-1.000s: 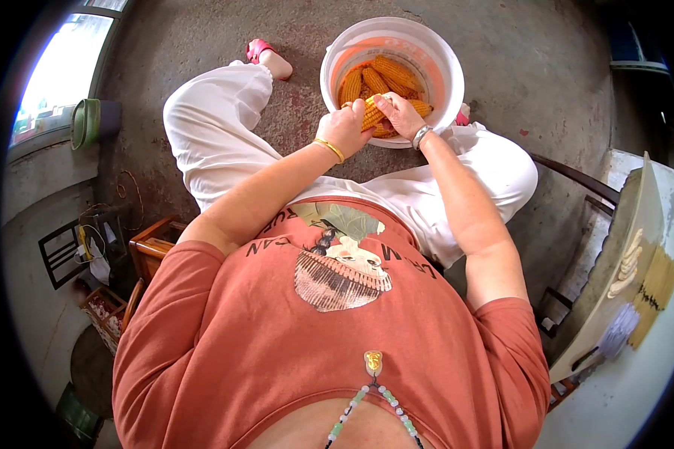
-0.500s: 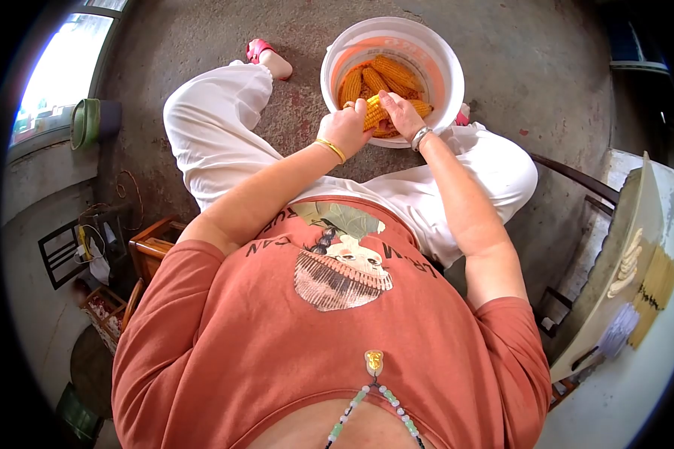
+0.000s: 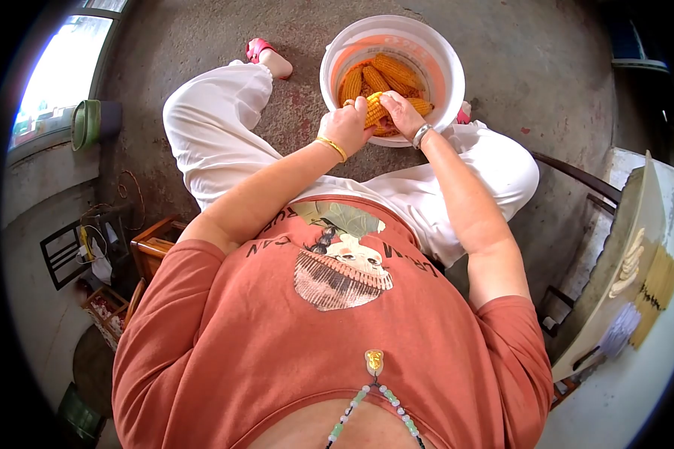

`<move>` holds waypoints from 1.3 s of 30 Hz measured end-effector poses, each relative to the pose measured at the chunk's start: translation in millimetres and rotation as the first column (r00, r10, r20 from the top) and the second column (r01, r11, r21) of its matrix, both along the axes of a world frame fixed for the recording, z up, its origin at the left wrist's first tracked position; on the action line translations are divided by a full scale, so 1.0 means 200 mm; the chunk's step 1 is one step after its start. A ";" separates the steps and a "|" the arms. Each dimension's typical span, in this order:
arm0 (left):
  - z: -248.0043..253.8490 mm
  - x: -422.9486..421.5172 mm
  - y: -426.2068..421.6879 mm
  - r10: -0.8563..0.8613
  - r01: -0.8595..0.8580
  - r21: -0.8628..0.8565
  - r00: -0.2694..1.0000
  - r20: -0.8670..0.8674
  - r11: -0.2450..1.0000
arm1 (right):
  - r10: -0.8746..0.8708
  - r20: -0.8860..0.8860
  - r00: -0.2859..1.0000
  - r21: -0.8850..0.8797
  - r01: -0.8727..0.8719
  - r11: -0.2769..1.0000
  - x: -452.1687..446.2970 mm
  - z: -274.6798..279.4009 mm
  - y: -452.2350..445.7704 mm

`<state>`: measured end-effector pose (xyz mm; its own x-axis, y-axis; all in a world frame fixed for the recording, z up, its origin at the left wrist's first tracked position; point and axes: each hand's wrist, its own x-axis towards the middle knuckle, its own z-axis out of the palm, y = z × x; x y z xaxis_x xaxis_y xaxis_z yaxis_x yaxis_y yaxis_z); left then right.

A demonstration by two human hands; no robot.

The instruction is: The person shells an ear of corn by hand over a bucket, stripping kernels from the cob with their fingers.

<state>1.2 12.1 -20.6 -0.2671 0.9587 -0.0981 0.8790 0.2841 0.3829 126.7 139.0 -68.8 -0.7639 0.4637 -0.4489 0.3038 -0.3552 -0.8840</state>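
Over the near side of a white bucket (image 3: 452, 71), an ear of yellow corn (image 3: 375, 110) is between my two hands. My left hand (image 3: 346, 127), with a gold bangle at the wrist, is closed around the ear's near left part. My right hand (image 3: 403, 117), wearing a silver bracelet, grips the ear's other side, its fingers and thumb pressed on the kernels. Inside the bucket lie several more corn ears (image 3: 395, 72), with loose kernels around them. The undersides of both hands are hidden.
The bucket stands on a concrete floor (image 3: 202, 34) between my white-trousered legs (image 3: 217, 127). A wooden chair or stool (image 3: 156, 243) is on the left. To the right stands a light-topped table (image 3: 621, 382) with bundled pale strips (image 3: 655, 295). A green container (image 3: 86, 123) hangs by the window.
My right thumb and fingers have shifted slightly on the ear of corn. Both hands still grip it in nearly the same place over the bucket.
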 end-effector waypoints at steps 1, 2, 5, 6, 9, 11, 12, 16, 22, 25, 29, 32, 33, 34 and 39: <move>0.00 0.00 0.00 -0.001 0.001 0.001 1.000 -0.001 1.000 | -0.005 0.022 1.000 -0.010 0.006 1.000 0.00 0.01 0.00; 0.01 0.00 0.00 -0.003 0.003 0.003 1.000 -0.001 1.000 | -0.010 0.043 0.999 -0.020 0.011 1.000 -0.01 0.02 0.00; 0.00 0.00 0.01 -0.003 0.003 -0.007 1.000 -0.012 1.000 | -0.046 0.015 0.999 0.047 0.045 0.998 -0.01 -0.02 0.01; 0.00 0.00 0.01 -0.002 0.002 -0.012 1.000 -0.018 1.000 | -0.046 0.012 0.999 0.060 0.045 0.997 -0.01 -0.01 0.01; 0.00 0.00 0.01 -0.028 0.027 -0.016 0.999 -0.040 1.000 | -0.043 0.027 0.999 0.059 0.041 0.997 -0.03 0.02 0.00; 0.01 0.00 0.01 -0.033 0.032 -0.021 0.998 -0.050 0.999 | -0.046 0.073 0.996 0.017 0.045 0.999 -0.03 0.04 -0.01; 0.02 0.00 0.01 -0.036 0.035 -0.024 0.998 -0.056 0.999 | -0.049 0.053 0.997 -0.044 0.051 0.998 -0.03 0.04 -0.01; 0.02 0.00 0.01 -0.040 0.039 -0.019 0.998 -0.043 0.999 | -0.052 0.022 0.998 -0.184 0.055 0.981 -0.03 0.07 0.00; 0.04 0.01 0.01 -0.037 0.036 -0.024 0.999 -0.040 0.999 | -0.081 0.001 0.997 -0.168 0.080 0.983 -0.02 0.04 -0.01; 0.02 0.00 0.01 -0.025 0.025 -0.040 1.000 -0.013 0.999 | -0.074 -0.013 0.997 -0.142 0.072 0.987 -0.02 0.00 -0.01; 0.01 -0.01 0.01 -0.001 0.001 -0.032 1.000 0.000 0.999 | -0.043 -0.009 0.999 -0.119 0.041 0.992 0.00 -0.03 -0.01; 0.01 -0.02 0.01 -0.003 0.003 -0.023 1.000 -0.004 1.000 | -0.068 0.003 0.998 -0.140 0.067 0.988 -0.01 -0.02 -0.01; 0.01 -0.02 0.01 -0.004 0.004 -0.021 1.000 -0.003 1.000 | -0.074 -0.002 0.997 -0.155 0.072 0.985 -0.01 -0.01 -0.01; 0.01 -0.02 0.01 0.002 -0.002 -0.020 1.000 0.007 1.000 | -0.080 -0.006 0.997 -0.170 0.078 0.982 -0.01 0.00 0.00; 0.07 0.00 -0.02 0.022 -0.022 0.018 0.998 0.051 1.000 | -0.114 -0.043 0.992 -0.243 0.101 0.965 -0.01 0.06 0.01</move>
